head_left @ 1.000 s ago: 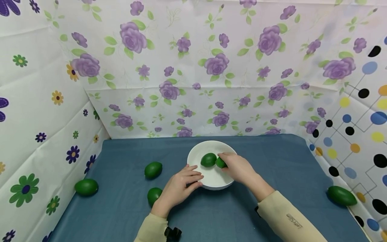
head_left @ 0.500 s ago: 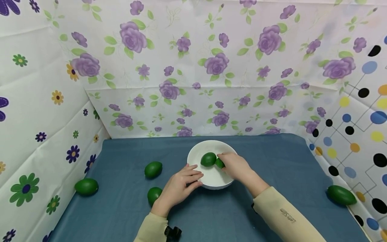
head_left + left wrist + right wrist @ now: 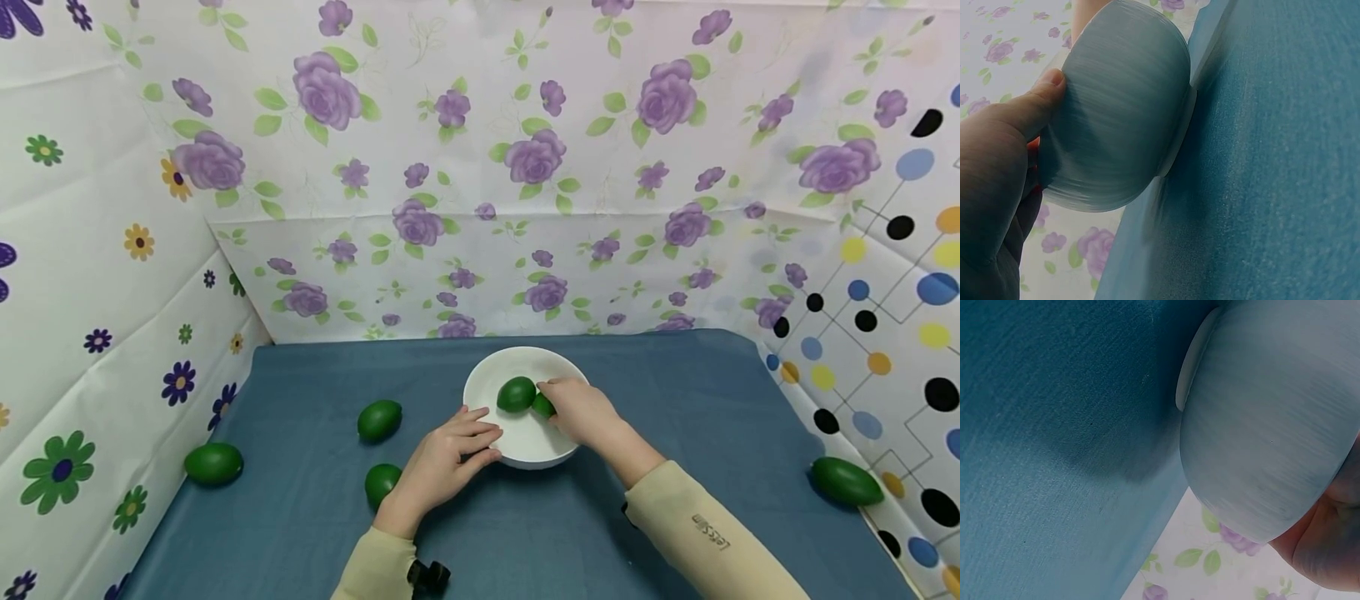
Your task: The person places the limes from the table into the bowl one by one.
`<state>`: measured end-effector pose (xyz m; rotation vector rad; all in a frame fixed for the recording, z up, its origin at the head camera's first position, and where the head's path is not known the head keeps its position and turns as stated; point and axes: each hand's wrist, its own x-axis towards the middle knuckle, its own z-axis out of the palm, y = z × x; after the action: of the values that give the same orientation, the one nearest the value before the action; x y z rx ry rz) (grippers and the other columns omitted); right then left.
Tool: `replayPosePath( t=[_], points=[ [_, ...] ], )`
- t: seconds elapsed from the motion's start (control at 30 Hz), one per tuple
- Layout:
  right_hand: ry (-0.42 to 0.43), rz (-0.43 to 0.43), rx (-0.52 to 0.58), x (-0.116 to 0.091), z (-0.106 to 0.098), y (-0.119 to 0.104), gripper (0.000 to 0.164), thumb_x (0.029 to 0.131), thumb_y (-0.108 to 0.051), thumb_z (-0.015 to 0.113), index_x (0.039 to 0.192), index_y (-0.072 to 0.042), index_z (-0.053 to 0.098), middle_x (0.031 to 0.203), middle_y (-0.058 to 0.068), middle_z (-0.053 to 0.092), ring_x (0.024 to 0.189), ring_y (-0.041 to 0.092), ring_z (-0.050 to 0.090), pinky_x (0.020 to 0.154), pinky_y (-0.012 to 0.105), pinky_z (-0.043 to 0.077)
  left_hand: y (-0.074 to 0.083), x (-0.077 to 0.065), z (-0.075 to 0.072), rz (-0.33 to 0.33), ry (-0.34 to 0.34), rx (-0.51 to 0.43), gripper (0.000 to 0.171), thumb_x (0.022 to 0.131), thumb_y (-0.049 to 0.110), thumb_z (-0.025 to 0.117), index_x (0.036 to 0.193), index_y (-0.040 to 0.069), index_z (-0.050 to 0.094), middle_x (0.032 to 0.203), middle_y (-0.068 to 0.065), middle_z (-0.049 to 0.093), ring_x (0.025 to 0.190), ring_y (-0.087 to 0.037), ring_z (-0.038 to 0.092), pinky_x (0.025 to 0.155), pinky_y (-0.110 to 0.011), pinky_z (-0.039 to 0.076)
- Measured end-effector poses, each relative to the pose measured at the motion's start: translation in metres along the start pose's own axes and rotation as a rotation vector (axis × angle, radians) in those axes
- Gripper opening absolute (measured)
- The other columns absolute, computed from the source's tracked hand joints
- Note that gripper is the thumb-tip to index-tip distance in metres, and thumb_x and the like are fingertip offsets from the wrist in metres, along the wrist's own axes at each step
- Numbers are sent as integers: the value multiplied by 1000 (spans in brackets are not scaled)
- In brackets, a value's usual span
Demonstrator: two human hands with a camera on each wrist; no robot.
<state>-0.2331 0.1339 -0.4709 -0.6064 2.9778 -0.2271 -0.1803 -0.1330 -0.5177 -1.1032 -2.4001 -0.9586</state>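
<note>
A white bowl (image 3: 536,437) stands on the cloth in the head view. Inside it lies a green lime (image 3: 517,394), and against that one is a second lime (image 3: 543,406), partly covered by my right hand (image 3: 581,410), whose fingers grip it. My left hand (image 3: 442,467) holds the bowl's near left rim; in the left wrist view the thumb (image 3: 1047,87) presses the outer wall while the other fingers go over the edge. From the right wrist, the bowl's side (image 3: 1272,425) hides the right fingers and the lime they hold.
Left of the bowl lie a lime (image 3: 379,421) and another lime (image 3: 381,485), the latter partly behind my left wrist. One more green fruit (image 3: 214,463) sits at the left edge, and a longer one (image 3: 846,482) at the right edge. Patterned sheets (image 3: 480,167) enclose the blue cloth (image 3: 300,533).
My right hand has shifted very slightly left inside the bowl, with its lime now closer to the other one. The left hand keeps its place on the rim.
</note>
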Motion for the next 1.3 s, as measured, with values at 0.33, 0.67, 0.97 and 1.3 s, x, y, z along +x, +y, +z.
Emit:
replayPosePath(
  t=[0.33, 0.67, 0.97, 1.3],
  points=[
    [9, -4, 6, -3, -1, -2, 58, 93, -7, 85, 147, -6, 66, 140, 13, 68, 123, 32, 67, 95, 50, 62, 3, 0, -1, -17, -11, -10, 36, 99, 29, 80, 130, 10, 79, 128, -2, 77, 141, -22, 59, 128, -42, 35],
    [18, -8, -15, 0, 1, -4, 43, 93, -3, 82, 135, -5, 72, 119, 11, 74, 101, 26, 70, 80, 44, 62, 2, 1, -1, -17, -10, -17, 37, 99, 29, 79, 129, 9, 79, 127, -4, 77, 141, -23, 59, 128, -43, 34],
    [47, 7, -10, 4, 4, -3, 45, 94, -6, 84, 137, -5, 72, 125, 14, 73, 109, 30, 71, 85, 45, 63, 2, 0, -1, -11, -5, -14, 36, 99, 29, 80, 130, 11, 79, 127, -3, 77, 140, -24, 59, 128, -42, 35],
    [65, -8, -10, 3, 6, -3, 52, 93, -6, 84, 142, -3, 68, 134, 15, 71, 115, 32, 70, 90, 47, 63, 3, 1, -2, -14, -14, -11, 35, 99, 29, 79, 129, 10, 80, 127, -2, 77, 140, -25, 60, 128, -43, 34]
  ],
)
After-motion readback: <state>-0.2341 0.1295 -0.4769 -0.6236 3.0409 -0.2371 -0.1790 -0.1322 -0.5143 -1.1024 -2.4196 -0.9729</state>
